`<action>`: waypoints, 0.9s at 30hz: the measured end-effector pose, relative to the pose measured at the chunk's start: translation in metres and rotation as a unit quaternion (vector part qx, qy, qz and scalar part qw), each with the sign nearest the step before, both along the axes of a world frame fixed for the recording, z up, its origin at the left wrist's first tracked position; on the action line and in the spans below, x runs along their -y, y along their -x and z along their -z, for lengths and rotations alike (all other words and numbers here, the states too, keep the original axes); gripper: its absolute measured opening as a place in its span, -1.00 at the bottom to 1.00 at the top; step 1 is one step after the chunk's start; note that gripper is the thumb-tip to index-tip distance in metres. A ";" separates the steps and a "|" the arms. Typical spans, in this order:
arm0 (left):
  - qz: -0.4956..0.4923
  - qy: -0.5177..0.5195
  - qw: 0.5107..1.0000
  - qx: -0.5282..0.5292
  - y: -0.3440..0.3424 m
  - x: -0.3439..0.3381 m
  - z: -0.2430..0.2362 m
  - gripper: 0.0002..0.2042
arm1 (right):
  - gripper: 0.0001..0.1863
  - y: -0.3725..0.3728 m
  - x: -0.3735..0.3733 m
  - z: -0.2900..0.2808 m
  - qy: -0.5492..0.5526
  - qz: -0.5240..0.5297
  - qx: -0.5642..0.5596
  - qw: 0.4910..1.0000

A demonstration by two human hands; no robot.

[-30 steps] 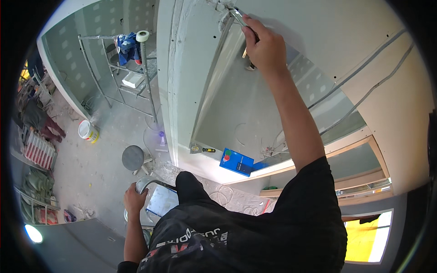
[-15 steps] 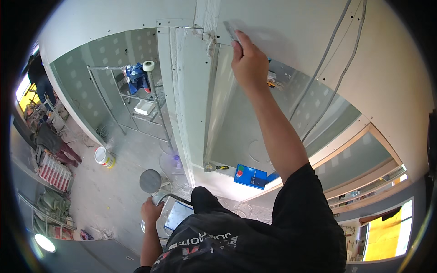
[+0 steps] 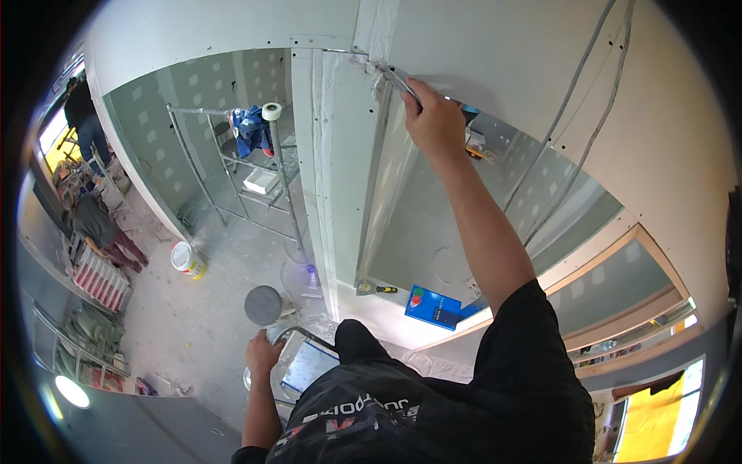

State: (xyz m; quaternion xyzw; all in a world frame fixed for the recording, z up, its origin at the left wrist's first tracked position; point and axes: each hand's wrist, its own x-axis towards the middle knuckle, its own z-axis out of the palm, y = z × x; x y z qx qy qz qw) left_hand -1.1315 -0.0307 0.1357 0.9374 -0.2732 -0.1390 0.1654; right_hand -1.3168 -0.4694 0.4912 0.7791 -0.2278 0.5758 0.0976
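Note:
High up, my right hand [image 3: 437, 127] is closed around a slim grey metal hand tool [image 3: 405, 85]; its exact kind is hard to make out. The tool's tip is at the rough joint [image 3: 377, 68] where the white post [image 3: 340, 139] meets the wall panel [image 3: 479, 46] above the opening. Down at the lower left, my left hand [image 3: 264, 352] is wrapped round a curved grey metal rail [image 3: 297, 331] beside my knee. Under that rail lies a pale flat surface [image 3: 309, 365].
A blue box [image 3: 433, 307] and a putty knife [image 3: 377, 289] rest on the opening's ledge. Grey cables [image 3: 572, 93] hang at right. Below stand a round grey disc [image 3: 263, 305], a white bucket [image 3: 188, 261] and a metal frame [image 3: 232, 166]. Two people [image 3: 104, 232] are at far left.
My right hand has lowered slightly, bringing the tool's tip from the wall panel to the rough joint by the post. The view has shifted a little; my left hand keeps its hold.

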 end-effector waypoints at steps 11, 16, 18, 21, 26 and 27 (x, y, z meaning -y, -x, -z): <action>0.006 0.005 1.000 0.019 0.000 0.006 0.001 -0.46 | -0.75 0.008 0.005 -0.009 -0.028 0.018 -0.106 0.994; 0.019 0.006 0.999 0.036 -0.003 0.002 0.010 -0.46 | -0.75 0.007 0.003 -0.021 -0.018 0.043 -0.135 0.990; 0.021 0.022 0.998 0.046 -0.005 0.000 0.016 -0.47 | -0.75 0.010 -0.002 -0.027 -0.012 0.052 -0.132 0.990; 0.010 0.007 1.000 0.026 -0.002 0.004 0.009 -0.47 | -0.75 0.017 -0.008 -0.035 -0.021 0.074 -0.099 0.992; 0.003 0.018 1.000 0.020 -0.002 0.002 0.006 -0.49 | -0.75 0.008 -0.011 -0.040 -0.003 0.037 -0.100 0.994; 0.001 0.018 1.000 0.023 -0.001 0.001 0.006 -0.49 | -0.75 0.005 -0.009 -0.040 -0.001 0.036 -0.100 0.994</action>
